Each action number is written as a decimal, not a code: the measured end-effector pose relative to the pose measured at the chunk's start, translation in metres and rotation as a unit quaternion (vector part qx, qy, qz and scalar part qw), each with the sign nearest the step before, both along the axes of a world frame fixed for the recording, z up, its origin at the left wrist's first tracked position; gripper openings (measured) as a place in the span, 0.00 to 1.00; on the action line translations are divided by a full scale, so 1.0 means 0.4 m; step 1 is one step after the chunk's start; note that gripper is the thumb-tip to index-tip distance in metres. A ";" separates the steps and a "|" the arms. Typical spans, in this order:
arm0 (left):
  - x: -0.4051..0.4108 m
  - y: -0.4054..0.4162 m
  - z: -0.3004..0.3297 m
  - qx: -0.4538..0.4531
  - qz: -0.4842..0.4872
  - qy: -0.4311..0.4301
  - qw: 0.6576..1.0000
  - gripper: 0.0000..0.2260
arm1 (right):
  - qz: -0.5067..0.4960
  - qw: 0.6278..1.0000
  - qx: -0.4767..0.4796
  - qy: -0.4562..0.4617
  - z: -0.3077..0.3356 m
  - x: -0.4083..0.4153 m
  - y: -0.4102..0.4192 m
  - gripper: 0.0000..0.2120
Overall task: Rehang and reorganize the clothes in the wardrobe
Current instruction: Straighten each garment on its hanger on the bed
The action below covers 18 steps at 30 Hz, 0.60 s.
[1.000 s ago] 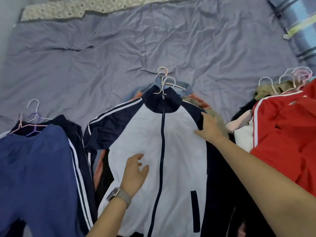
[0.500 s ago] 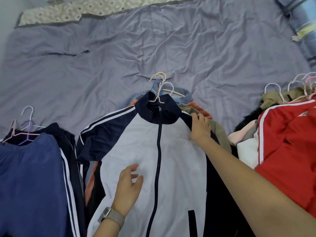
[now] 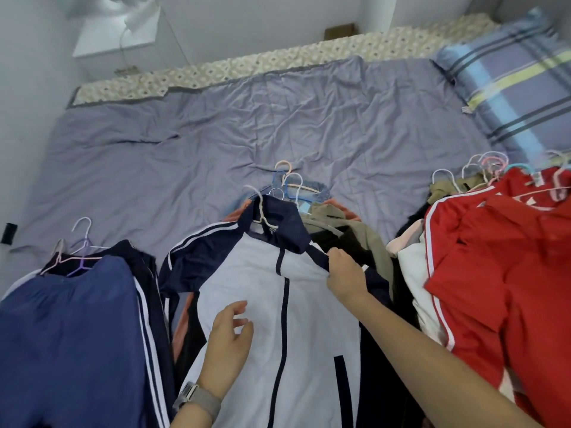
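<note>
The left hand (image 3: pixel 230 338) hovers with relaxed, spread fingers just above the pale front panel of the white and navy jacket (image 3: pixel 278 319), which lies on top of the middle pile on the bed (image 3: pixel 216 134). Up and to the right of it, the right hand (image 3: pixel 344 273) pinches the navy shoulder seam, its grip closed on thin, slippery-looking fabric. To lift cleanly, I would keep that pinch near the collar and support the smooth panel from below, so the hanger (image 3: pixel 261 211) beyond the grip stays seated. Farther off, the grey sheet is crumpled.
</note>
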<state>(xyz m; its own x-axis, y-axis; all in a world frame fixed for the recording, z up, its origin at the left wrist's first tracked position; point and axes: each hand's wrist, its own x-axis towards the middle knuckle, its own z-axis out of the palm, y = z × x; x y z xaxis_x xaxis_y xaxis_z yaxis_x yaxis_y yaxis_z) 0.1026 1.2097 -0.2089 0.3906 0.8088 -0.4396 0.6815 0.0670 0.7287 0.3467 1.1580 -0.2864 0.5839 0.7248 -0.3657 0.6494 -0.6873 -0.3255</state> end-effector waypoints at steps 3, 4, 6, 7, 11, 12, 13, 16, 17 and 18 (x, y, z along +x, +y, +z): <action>-0.049 -0.032 0.066 0.024 0.012 -0.020 0.999 0.13 | -0.010 0.998 0.031 0.048 0.133 -0.054 -0.060 0.06; -0.069 -0.042 0.092 0.029 0.016 -0.026 0.999 0.13 | -0.024 0.998 0.043 0.050 0.179 -0.074 -0.083 0.05; -0.110 -0.065 0.149 0.035 0.025 -0.039 0.998 0.13 | -0.052 0.995 0.068 0.046 0.262 -0.113 -0.136 0.08; -0.133 -0.076 0.179 0.039 0.030 -0.046 0.998 0.13 | -0.067 0.993 0.081 0.053 0.300 -0.131 -0.167 0.10; -0.227 -0.125 0.310 0.081 0.052 -0.085 0.992 0.17 | -0.107 0.984 0.127 0.066 0.448 -0.221 -0.309 0.21; -0.252 -0.141 0.343 0.100 0.044 -0.090 0.990 0.19 | -0.105 0.984 0.132 0.058 0.482 -0.248 -0.347 0.24; -0.277 -0.158 0.375 0.121 0.030 -0.098 0.987 0.20 | -0.104 0.984 0.134 0.053 0.512 -0.277 -0.385 0.28; -0.355 -0.207 0.456 0.166 -0.001 -0.125 0.978 0.22 | -0.131 0.982 0.129 0.046 0.591 -0.374 -0.489 0.36; -0.384 -0.221 0.476 0.169 -0.005 -0.131 0.977 0.22 | -0.136 0.982 0.123 0.042 0.616 -0.409 -0.520 0.36; -0.413 -0.235 0.491 0.167 -0.008 -0.133 0.977 0.22 | -0.137 0.983 0.114 0.036 0.643 -0.446 -0.547 0.35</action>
<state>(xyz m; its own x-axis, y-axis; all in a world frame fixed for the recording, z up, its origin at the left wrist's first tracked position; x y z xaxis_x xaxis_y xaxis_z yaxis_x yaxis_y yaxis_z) -0.0625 1.1155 -0.0124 0.4687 0.8827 -0.0333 0.4650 -0.2144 0.8590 0.1684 0.9391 -0.0292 0.7468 0.6124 -0.2594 0.4203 -0.7369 -0.5295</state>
